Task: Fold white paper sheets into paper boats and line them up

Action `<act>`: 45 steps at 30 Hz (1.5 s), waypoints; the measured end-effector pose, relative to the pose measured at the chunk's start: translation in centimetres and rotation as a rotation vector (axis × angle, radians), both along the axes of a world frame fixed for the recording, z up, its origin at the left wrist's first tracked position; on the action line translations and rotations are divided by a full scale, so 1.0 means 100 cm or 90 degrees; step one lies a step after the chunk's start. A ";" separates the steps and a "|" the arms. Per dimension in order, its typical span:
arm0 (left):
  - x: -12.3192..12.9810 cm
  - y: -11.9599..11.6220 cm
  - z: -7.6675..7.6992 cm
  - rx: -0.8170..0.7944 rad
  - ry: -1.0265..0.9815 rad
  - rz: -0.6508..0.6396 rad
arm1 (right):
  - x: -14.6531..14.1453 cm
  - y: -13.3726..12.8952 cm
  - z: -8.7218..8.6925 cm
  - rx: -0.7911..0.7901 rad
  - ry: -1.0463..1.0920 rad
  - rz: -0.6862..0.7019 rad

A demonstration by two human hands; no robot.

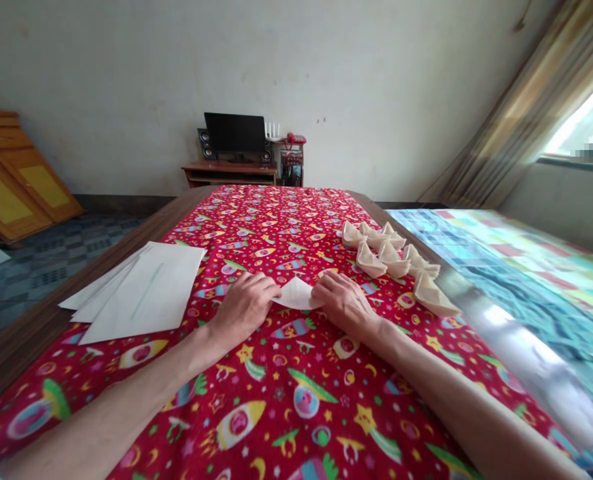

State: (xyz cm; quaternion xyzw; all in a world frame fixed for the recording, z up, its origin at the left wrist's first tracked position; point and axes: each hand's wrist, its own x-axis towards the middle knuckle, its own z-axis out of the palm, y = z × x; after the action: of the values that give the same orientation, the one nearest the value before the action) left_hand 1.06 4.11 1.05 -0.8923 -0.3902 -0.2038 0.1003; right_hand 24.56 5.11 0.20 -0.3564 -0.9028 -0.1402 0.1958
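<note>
A patterned red cloth point(281, 367) covers the table, with a dark monitor point(235, 133) against the wall well beyond the grip. The left hand point(249, 295) pinches the left corner of a white folded paper point(296, 293); the right hand point(343, 300) has its fingers closed over the right corner (its thumb is mostly hidden). The paper lies between both hands, peak pointing away. Overlapping white sheets point(149, 293) lie left of the grip; folded pale shapes point(393, 260) stand beyond and right of it.

Matt paper sheet point(295, 295), matt fabric tablecloth point(276, 383), glossy wooden table point(497, 319).
</note>
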 end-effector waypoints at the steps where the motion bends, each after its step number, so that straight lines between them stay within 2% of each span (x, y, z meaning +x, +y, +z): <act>1: -0.002 -0.002 -0.001 -0.010 -0.001 -0.007 | 0.001 -0.001 -0.001 -0.008 0.001 0.001; 7: -0.010 -0.008 -0.007 -0.029 -0.056 -0.021 | 0.011 -0.007 0.000 -0.078 0.059 0.062; 12: -0.014 0.002 -0.015 -0.129 -0.193 -0.035 | 0.016 -0.010 0.001 -0.187 0.173 0.079; 15: -0.017 0.009 -0.022 -0.184 -0.277 -0.028 | 0.016 -0.007 -0.001 -0.235 0.232 0.035; 18: -0.018 0.015 -0.027 -0.208 -0.318 0.004 | 0.013 -0.002 -0.005 -0.226 0.247 -0.051; 22: -0.018 0.018 -0.028 -0.197 -0.294 0.033 | 0.009 -0.001 -0.007 -0.189 0.201 -0.164; 26: -0.014 0.016 -0.024 -0.154 -0.219 0.078 | 0.004 -0.005 -0.004 -0.145 0.138 -0.243; 31: -0.009 0.018 -0.021 -0.117 -0.158 0.123 | 0.002 -0.007 0.004 -0.169 0.065 -0.278; 36: -0.009 0.022 -0.023 -0.118 -0.165 0.145 | 0.001 -0.004 0.008 -0.194 0.035 -0.282; 38: -0.006 0.020 -0.020 -0.080 -0.173 0.135 | 0.000 -0.004 0.009 -0.198 0.032 -0.284; 40: -0.001 0.015 -0.014 -0.036 -0.139 0.091 | 0.000 -0.004 0.011 -0.203 0.030 -0.293; 43: 0.010 0.005 -0.007 -0.041 -0.031 -0.048 | -0.001 -0.006 0.013 -0.208 0.034 -0.305; 45: 0.017 -0.001 -0.007 -0.067 0.000 -0.111 | -0.001 -0.006 0.014 -0.209 0.038 -0.309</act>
State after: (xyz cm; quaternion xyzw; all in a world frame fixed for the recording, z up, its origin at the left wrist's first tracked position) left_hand 2.74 4.05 0.37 -0.9271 -0.3209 -0.1906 0.0351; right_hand 24.46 4.47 1.60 -0.5928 -0.7955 -0.0246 0.1230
